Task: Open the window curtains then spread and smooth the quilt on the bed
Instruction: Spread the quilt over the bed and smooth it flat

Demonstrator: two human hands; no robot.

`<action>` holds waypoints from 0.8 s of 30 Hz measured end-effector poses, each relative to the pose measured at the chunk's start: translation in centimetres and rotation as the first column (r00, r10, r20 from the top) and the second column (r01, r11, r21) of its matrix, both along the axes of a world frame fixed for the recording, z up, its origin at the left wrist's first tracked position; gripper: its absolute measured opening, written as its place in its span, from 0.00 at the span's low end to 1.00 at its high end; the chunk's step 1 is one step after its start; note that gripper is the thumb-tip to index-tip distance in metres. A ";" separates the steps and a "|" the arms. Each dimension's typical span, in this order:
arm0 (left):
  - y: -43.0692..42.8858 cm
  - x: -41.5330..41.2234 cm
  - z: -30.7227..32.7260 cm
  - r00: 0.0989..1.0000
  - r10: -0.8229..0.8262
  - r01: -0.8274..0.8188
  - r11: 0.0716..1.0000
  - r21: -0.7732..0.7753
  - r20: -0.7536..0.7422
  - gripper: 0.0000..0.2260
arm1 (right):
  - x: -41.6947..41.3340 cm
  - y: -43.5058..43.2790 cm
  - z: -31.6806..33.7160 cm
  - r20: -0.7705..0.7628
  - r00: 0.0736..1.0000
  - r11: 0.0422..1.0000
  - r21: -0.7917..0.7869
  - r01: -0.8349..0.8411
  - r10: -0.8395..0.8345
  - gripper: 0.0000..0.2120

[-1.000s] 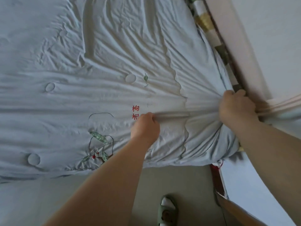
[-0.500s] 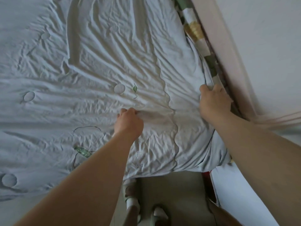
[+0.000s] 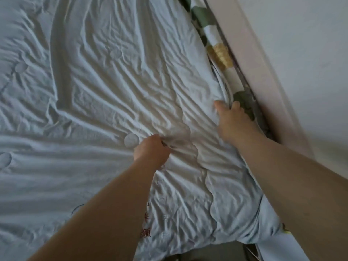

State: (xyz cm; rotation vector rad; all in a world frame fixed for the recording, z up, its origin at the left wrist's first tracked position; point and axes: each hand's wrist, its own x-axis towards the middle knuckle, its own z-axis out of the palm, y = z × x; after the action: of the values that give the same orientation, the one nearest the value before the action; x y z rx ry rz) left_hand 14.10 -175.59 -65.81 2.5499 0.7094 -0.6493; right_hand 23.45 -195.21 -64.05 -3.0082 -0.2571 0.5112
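While your left hand (image 3: 150,152) bunches the quilt (image 3: 90,102), the cloth gathers into a tight knot of folds, and long creases fan out from it across the pale blue, soft-looking fabric. Your fingers are curled into that bunch, with their tips buried in it. Your right hand (image 3: 232,119) clasps the quilt's right edge, thumb on top and fingers hooked over it, their ends out of sight.

The quilt lies spread across the view to the left and far side, hiding the bed beneath. It is crumpled throughout, with round stitched dimples (image 3: 131,140) and a scalloped seam (image 3: 207,178) running near to far.

Near you, red embroidery (image 3: 146,226) is partly covered by your left forearm and too blurred to read. On the right, a sheet (image 3: 219,53) with green and yellow patches shows between the quilt and a smooth pale board (image 3: 250,59).
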 end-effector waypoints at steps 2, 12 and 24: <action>0.3 1.7 -0.1 1.000 0.007 -0.006 1.000 -0.011 0.026 0.10 | 1.7 0.8 -0.6 0.012 1.000 1.000 0.026 -0.008 0.008 0.23; 2.4 6.6 -1.9 0.966 -0.124 0.095 0.986 0.135 0.228 0.28 | 8.2 2.5 -0.8 0.148 0.988 0.996 -0.074 0.045 -0.034 0.20; 5.9 7.6 -2.7 0.958 -0.228 0.242 0.968 0.064 -0.172 0.47 | 9.3 0.8 -1.9 0.011 0.996 0.936 -0.340 0.086 -0.088 0.28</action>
State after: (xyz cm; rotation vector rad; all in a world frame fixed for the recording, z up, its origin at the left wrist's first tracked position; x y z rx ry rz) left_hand 21.68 -169.70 -68.46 2.7072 0.4969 -0.9348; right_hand 32.71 -194.43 -65.98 -3.3323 -0.0348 0.6117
